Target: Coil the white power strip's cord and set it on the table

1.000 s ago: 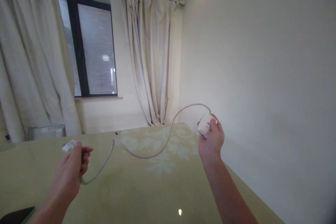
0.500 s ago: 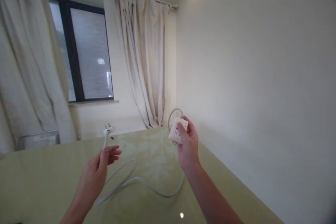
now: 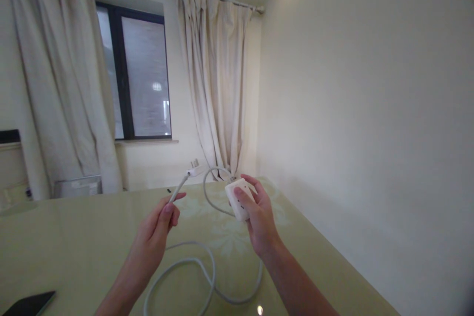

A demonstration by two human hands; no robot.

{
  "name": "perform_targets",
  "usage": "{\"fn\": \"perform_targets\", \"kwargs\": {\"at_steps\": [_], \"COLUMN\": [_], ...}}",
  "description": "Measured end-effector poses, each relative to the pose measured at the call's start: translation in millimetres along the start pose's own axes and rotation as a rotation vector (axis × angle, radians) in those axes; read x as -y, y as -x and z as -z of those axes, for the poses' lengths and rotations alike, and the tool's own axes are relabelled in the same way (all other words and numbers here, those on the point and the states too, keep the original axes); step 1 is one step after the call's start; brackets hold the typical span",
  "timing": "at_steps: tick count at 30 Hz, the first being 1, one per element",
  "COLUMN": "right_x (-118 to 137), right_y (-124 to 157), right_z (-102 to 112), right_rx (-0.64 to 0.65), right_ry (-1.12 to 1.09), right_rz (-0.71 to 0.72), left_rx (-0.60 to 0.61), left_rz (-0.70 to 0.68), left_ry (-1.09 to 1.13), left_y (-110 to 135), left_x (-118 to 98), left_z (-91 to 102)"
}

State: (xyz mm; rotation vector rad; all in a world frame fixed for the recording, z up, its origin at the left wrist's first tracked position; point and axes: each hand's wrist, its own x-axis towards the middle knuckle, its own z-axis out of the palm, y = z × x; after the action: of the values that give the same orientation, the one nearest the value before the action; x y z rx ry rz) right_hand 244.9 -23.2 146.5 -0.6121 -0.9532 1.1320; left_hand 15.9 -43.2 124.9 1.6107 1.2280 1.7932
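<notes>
My left hand point(image 3: 159, 222) pinches the pale grey cable point(image 3: 178, 189) a little below its white plug point(image 3: 194, 170). The plug's metal prongs point up and away from me. In my right hand point(image 3: 261, 212) is a white socket block point(image 3: 239, 197) of an extension cord, the thumb lying across its slotted face. From the block's top the cable arcs left, then passes behind the block. More of that cord lies in loose loops on the table point(image 3: 92, 237) between my forearms. The plug and the block are apart, with the arc of cable between them.
A black flat object point(image 3: 31, 303) lies at the table's near left. One small dark piece point(image 3: 169, 190) sits near the far edge. Along the right side runs a bare wall point(image 3: 351, 108); a curtained window point(image 3: 146, 79) is behind the table.
The view has turned left. My left hand has brought the plug closer to the block and tilted it rightward. The socket block has tipped in my right hand, and the cord's loops have shifted.
</notes>
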Motion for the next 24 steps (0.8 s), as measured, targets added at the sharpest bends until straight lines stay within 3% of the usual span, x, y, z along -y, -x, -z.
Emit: {"fn": "perform_targets", "kwargs": {"at_steps": [4,7,11,15,19,22,24], "right_x": [8,21,37,44,36,17,3], "right_y": [0,1,1,5,4,-5,-13], "right_z": [3,5,10,11,3,2,6], "right_rx": [0.160,0.318,0.377,0.320,0.143,-0.009,-0.033], "right_ry": [0.182,0.294,0.306,0.250,0.183,0.215,0.322], "right_rz": [0.029,0.088,0.211,0.288,0.342,0.326,0.273], "left_rx": [-0.031,-0.071,-0.046,0.027,0.191,0.241,0.235], "left_rz": [0.001,-0.096,-0.176,-0.197,-0.257,-0.189,-0.079], "left_ry": [-0.036,-0.133,-0.272,-0.309,-0.273,-0.241,-0.143], "left_y": [0,0,3,7,11,15,16], "left_x": [-5,-10,-13,-14,-20,-25,-27], "left_z": [0.1,1.1,2.9,1.2,-7.0,-13.4,-16.8]}}
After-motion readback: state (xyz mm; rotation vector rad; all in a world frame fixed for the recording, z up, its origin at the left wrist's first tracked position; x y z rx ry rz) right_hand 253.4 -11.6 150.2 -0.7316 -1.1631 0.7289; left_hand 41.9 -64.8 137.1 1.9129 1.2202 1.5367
